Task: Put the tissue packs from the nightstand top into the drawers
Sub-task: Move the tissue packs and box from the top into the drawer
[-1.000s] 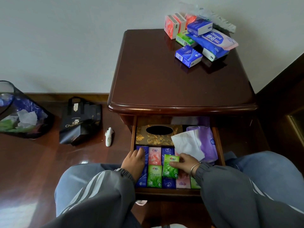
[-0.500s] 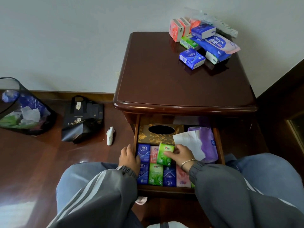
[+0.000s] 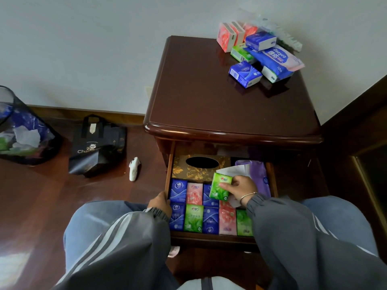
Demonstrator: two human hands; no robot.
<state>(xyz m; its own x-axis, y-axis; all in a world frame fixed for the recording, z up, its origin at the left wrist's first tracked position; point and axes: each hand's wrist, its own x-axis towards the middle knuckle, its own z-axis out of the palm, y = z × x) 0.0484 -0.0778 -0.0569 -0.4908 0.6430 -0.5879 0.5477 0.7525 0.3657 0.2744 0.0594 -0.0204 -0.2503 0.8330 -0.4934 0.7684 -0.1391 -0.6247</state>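
Note:
My right hand (image 3: 240, 188) pinches a green tissue pack (image 3: 220, 186) and holds it tilted over the open top drawer (image 3: 209, 237) of the dark wooden nightstand (image 3: 230, 105). Blue, pink and green packs (image 3: 194, 206) lie in two rows in the drawer's front part. My left hand (image 3: 160, 204) rests on the drawer's left side wall, fingers curled over its edge. At the back right of the nightstand top sits a heap of tissue packs (image 3: 251, 53): pink, blue, green and one large wet-wipe pack.
Behind the rows in the drawer are a gold patterned tissue box (image 3: 196, 166) and a purple pack with a loose white tissue (image 3: 257, 172). On the floor to the left are a black bag (image 3: 96, 145), a mesh bin (image 3: 18, 130) and a small white object (image 3: 134, 168).
My right hand has lifted the green pack and carried it back and right over the drawer. My left hand has slid from the packs to the drawer's left edge.

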